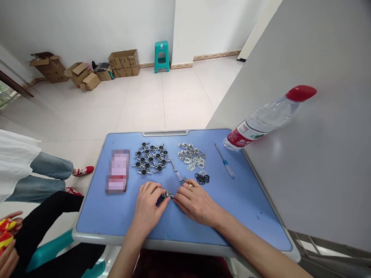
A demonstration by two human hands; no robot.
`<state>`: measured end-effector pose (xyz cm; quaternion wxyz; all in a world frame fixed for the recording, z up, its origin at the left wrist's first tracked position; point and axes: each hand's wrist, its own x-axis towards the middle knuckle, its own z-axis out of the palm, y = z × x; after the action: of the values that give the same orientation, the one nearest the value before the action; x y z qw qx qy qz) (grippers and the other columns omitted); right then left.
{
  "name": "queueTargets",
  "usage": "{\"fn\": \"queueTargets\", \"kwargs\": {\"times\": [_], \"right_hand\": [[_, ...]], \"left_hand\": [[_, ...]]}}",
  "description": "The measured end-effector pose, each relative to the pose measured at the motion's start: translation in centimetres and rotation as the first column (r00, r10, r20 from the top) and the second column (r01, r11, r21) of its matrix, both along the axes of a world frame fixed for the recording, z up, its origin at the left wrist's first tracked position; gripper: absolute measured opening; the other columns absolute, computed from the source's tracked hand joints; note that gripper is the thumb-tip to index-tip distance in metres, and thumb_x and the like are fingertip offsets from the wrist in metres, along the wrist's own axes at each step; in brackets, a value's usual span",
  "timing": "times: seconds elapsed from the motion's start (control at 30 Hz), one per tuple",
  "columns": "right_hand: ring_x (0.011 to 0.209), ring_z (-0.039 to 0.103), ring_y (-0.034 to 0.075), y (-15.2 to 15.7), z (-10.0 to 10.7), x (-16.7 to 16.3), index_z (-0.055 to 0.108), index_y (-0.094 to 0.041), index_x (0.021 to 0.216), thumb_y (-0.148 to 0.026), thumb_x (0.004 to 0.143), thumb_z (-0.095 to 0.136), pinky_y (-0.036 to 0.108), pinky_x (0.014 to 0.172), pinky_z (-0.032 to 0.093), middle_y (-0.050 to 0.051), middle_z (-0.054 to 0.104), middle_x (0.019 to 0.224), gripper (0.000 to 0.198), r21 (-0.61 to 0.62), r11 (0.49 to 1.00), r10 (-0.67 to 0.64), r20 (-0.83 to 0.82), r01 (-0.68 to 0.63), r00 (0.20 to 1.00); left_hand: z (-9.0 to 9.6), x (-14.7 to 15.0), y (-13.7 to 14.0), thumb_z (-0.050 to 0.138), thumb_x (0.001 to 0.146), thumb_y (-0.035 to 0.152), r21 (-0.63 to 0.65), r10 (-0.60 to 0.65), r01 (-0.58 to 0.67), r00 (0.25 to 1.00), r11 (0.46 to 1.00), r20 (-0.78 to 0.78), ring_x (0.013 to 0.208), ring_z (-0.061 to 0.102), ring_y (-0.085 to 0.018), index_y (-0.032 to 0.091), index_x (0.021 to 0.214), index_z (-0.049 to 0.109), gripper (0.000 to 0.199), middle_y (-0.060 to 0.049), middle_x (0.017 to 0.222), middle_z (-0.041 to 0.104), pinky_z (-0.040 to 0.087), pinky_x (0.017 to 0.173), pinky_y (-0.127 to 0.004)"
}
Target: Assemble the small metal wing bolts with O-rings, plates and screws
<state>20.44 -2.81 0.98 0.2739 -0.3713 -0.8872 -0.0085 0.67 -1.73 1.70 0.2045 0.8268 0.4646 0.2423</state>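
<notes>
- Two hands meet on one small metal part point(167, 195) near the front middle of the blue table point(249, 200); it sits between their fingertips.
- Left hand point(149, 204) pinches the part; right hand point(194, 200) steadies its other end, fingers closed on it.
- Risk: the tiny part may slip from the pinch and skid among the black rings point(202, 178) nearby.

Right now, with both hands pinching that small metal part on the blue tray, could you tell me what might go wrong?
The small metal part sits between the left hand and right hand; it could slip and roll off. The right hand lies close to the black rings and might scatter them. The water bottle leans at the tray corner and may tip.
</notes>
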Motion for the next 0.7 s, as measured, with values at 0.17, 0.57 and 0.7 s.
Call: {"fn": "queueTargets", "kwargs": {"times": [0.17,0.57,0.7], "right_hand": [[0.065,0.043,0.016,0.07,0.01,0.04,0.058,-0.018,0.076,-0.011,0.097,0.042,0.033,0.076,0.036,0.002,0.054,0.069,0.027,-0.031,1.000,-0.001,-0.014,0.001,1.000],[0.065,0.042,0.016,0.01,-0.04,0.12,0.057,-0.018,0.076,-0.009,0.096,0.041,0.032,0.074,0.035,0.001,0.052,0.068,0.027,-0.085,0.996,0.001,-0.016,-0.002,1.000],[0.065,0.042,0.016,-0.01,-0.03,0.07,0.057,-0.018,0.075,-0.008,0.096,0.041,0.032,0.075,0.035,0.001,0.052,0.068,0.028,-0.094,0.996,0.001,-0.009,-0.002,1.000]], "left_hand": [[0.11,0.15,0.02,0.063,0.086,0.017,-0.005,0.009,-0.009,1.000,1.000,0.008,0.088,0.056,-0.022,0.021,0.085,0.059,0.006,-0.003,0.091,0.064,0.042,0.075,-0.036],[0.27,0.44,-0.07,0.063,0.086,0.017,-0.027,0.043,-0.042,0.999,0.999,0.030,0.086,0.056,-0.021,0.020,0.083,0.059,0.006,-0.003,0.090,0.064,0.040,0.075,-0.035],[0.20,0.47,-0.11,0.065,0.085,0.016,-0.016,0.046,-0.046,0.998,0.999,0.032,0.086,0.056,-0.021,0.020,0.083,0.059,0.007,-0.002,0.090,0.064,0.040,0.075,-0.035]]}}
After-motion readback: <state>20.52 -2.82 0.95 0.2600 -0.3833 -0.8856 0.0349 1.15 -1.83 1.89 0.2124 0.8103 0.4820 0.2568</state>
